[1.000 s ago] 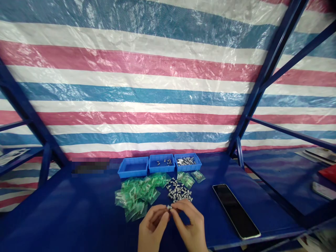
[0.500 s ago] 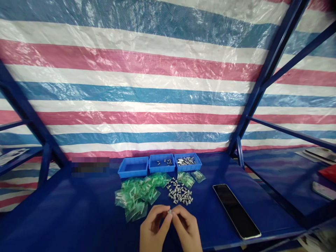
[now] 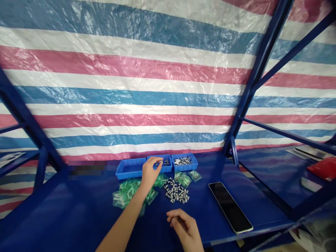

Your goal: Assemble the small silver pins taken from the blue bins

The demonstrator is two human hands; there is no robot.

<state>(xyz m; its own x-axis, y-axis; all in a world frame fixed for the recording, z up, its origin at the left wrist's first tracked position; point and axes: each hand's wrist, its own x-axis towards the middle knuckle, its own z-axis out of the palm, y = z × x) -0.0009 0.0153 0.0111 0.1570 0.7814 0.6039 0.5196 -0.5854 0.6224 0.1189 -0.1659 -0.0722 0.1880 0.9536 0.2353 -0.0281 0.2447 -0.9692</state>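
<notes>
My left hand [image 3: 150,174] reaches over the middle blue plastic bin [image 3: 167,169], its fingertips pinched together just above the few small metal fasteners lying in it. Whether those fingers hold a part is hidden. My right hand [image 3: 183,224] hovers low over the blue table [image 3: 65,213], near its front edge, with fingers loosely curled and nothing visible in them. A pile of silver fasteners [image 3: 175,191] lies above it. Green-tinted plastic bags [image 3: 128,196] lie under my left forearm.
An empty blue bin [image 3: 130,170] and a bin of metal cylinders [image 3: 184,167] flank the middle bin. Small green packets [image 3: 184,179] lie beside the pile. A black smartphone [image 3: 230,207] lies right. A striped tarp [image 3: 131,87] and blue steel frame [image 3: 256,70] stand behind.
My hands have separated. The left has moved forward from the front of the table to over the middle bin, and the right has dropped back. The small metal part held between them is no longer visible.
</notes>
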